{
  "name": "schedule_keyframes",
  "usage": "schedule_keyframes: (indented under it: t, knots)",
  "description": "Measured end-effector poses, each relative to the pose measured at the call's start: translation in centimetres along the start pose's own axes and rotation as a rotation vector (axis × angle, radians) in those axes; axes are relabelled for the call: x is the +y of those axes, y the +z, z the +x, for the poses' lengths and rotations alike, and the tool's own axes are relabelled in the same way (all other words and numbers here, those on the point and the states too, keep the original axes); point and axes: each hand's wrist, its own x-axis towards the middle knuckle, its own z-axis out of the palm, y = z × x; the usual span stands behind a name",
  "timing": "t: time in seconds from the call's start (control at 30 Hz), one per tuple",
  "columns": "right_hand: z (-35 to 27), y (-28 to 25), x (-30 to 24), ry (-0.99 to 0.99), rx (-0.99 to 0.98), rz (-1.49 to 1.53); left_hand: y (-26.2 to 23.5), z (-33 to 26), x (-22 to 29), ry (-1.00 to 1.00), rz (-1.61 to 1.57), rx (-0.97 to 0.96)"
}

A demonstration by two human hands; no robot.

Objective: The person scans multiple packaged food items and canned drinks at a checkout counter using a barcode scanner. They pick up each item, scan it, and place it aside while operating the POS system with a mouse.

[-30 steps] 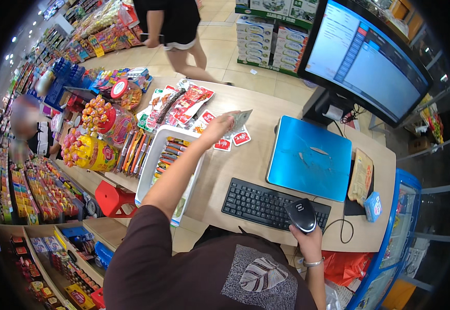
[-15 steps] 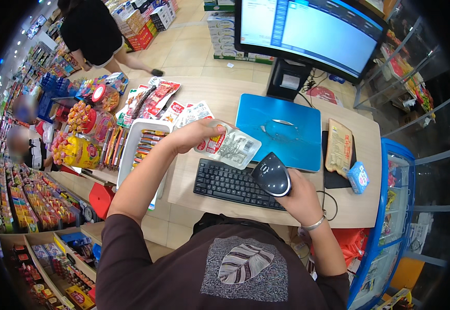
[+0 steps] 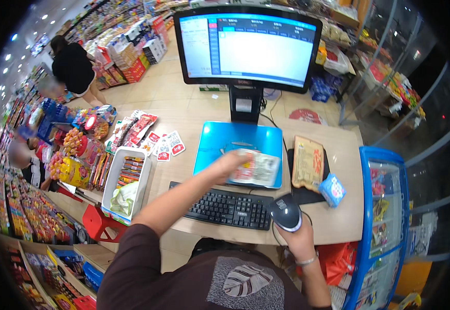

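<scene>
My left hand (image 3: 229, 166) reaches forward, its fingers closed on one end of a flat snack packet (image 3: 260, 170) with a pale, partly see-through face. The packet is over the front part of a blue weighing platform (image 3: 207, 138); contact between them I cannot tell. In my right hand (image 3: 299, 238) is a black barcode scanner (image 3: 286, 213), its rounded head up, just right of the black keyboard (image 3: 230, 208). Left of the platform lie several similar small packets (image 3: 170, 145).
A monitor (image 3: 256, 49) stands behind the platform. To the right are a toast-shaped packet (image 3: 307, 164) and a small blue pack (image 3: 332, 191). A white tray (image 3: 143, 192) of snack sticks and candy jars (image 3: 75, 168) stand left. A blue-framed cooler (image 3: 363, 227) borders the counter; a person (image 3: 75, 70) is among the aisles.
The view has tilted up. My left hand has carried the packet from the keyboard's far edge rightward over the blue platform. My right hand has moved the scanner rightward off the keyboard.
</scene>
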Motion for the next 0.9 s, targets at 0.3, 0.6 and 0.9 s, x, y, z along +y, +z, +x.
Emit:
schedule_keyframes:
  t: [0.3,0.6,0.9]
  knots:
    - [-5.5,-3.9,10.5,0.412,0.040,0.236,17.2,20.9,-12.2,0.095,-0.805,0.085]
    - [-3.7,-1.9,9.9,0.361,0.018,0.218,11.5,7.3,-8.4,0.014,-0.120,-0.062]
    - [2.1,9.2,2.1,0.264,-0.265,0.264,-26.1,-0.8,-9.0,0.066,0.937,0.945]
